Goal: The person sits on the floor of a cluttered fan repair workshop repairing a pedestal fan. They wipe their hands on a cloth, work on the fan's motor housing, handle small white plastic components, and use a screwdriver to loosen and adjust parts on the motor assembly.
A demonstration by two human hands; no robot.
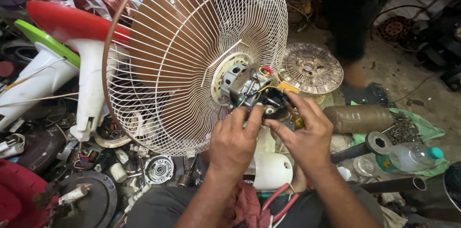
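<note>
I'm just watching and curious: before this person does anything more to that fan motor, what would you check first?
1. Both hands on the motor: ok; left hand and right hand grip the fan motor.
2. Wire guard attached to motor: ok.
3. Motor wires exposed, power off: cannot tell.
4. Pliers within reach: ok, on the lap.
5. Bottle away from the work: ok.

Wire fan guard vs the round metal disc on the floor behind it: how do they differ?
The wire fan guard is far larger than the metal disc. The guard stands tilted up with the motor on it, both hands at that motor: left hand, right hand. The disc lies flat and untouched. The guard is clean pale wire; the disc looks dull and grimy. Both are round with radial patterns.
</note>
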